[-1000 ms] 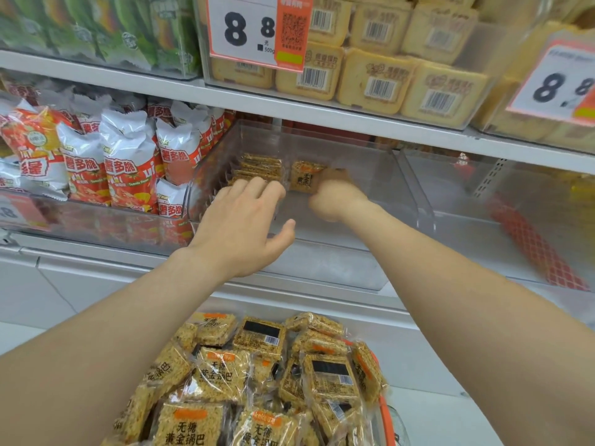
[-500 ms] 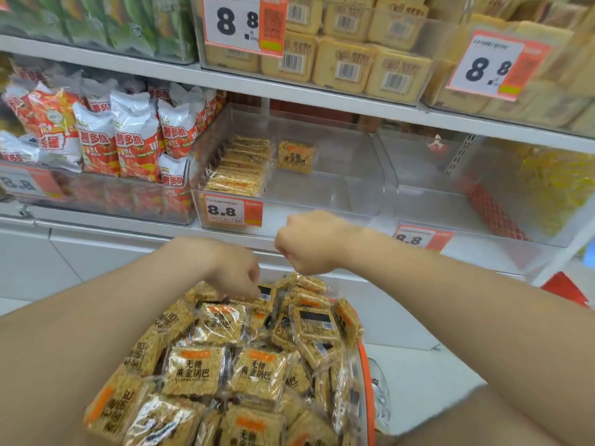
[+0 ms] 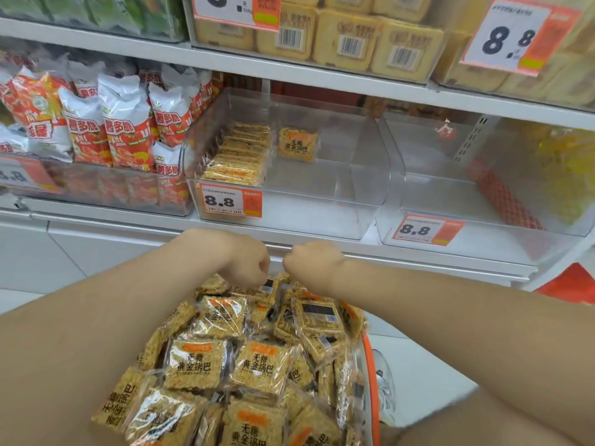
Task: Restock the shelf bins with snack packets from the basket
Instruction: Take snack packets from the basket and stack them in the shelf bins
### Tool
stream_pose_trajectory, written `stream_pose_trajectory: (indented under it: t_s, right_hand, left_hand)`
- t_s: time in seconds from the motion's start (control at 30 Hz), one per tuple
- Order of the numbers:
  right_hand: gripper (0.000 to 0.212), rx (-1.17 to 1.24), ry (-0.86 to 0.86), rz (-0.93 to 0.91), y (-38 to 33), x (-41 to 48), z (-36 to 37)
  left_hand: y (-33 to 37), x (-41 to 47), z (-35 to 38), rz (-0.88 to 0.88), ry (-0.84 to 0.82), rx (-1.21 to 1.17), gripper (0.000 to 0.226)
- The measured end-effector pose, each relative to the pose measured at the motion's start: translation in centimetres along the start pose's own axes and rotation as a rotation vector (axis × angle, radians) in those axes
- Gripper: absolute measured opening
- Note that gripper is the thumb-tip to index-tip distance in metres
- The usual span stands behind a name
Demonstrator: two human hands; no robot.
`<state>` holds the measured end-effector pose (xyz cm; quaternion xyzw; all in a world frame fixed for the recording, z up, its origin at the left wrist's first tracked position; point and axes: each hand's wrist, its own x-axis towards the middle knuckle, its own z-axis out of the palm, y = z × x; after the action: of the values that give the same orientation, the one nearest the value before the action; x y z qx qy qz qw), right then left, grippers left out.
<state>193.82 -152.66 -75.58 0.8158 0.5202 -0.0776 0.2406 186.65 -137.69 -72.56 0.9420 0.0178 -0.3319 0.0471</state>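
Head view: packets [image 3: 257,365] heap the basket [image 3: 373,381] below the clear bin [image 3: 322,204]. Left hand [image 3: 248,263] and right hand [image 3: 314,262] hang side by side below the bin's front, over the heap, fingers curled under. Whether they grasp a packet cannot be told. A row [image 3: 238,152] of packets lines the bin's left side.
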Motion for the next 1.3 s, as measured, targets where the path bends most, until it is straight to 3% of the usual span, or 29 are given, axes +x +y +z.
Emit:
stream_pose_trajectory:
  t_s: [0.13,0.23,0.43,0.57,0.7,0.73,0.83,0.93,1.1,1.3]
  right_hand:
    - [0.029,0.043,0.069,-0.018,0.1,0.4,-0.5]
    - [0.018,0.173,0.215,0.012,0.6,0.2,-1.4]
    - [0.021,0.488,0.523,0.0,1.7,-0.9,-4.1]
    - [0.017,0.807,0.72,-0.02,1.7,-1.8,-5.3]
    - [0.028,0.91,0.904,0.102,2.5,-2.3,-6.2]
    - [0.031,0.929,0.929,0.13,2.8,-2.3,-6.2]
    - [0.032,0.949,0.958,0.168,3.4,-2.3,-6.1]
    - [0.03,0.911,0.971,0.146,3.8,-2.2,-6.1]
    - [0.031,0.872,0.982,0.155,4.2,-1.8,-5.9]
    - [0.024,0.934,0.948,0.129,4.5,-1.0,-6.2]
  left_hand:
    - [-0.4,-0.2,-0.1,-0.009,0.0,-0.024,0.035]
    - [-1.3,-0.4,-0.3,-0.012,0.033,-0.065,0.049]
    - [-3.7,-1.9,-1.2,0.035,0.443,-0.143,0.05]
    - [-4.0,-3.6,-1.1,0.206,0.568,-0.442,0.03]
    - [-3.5,-5.4,-1.6,0.289,0.602,-0.877,0.009]
    - [-3.4,-5.7,-1.7,0.282,0.617,-1.01,0.014]
    - [-3.4,-5.9,-2.2,0.19,0.663,-1.38,0.028]
    - [-3.7,-5.5,-2.4,0.207,0.603,-1.549,0.028]
    - [-3.6,-5.0,-2.3,0.262,0.601,-1.525,0.026]
    - [-3.6,-3.9,-2.6,0.324,0.73,-1.457,0.027]
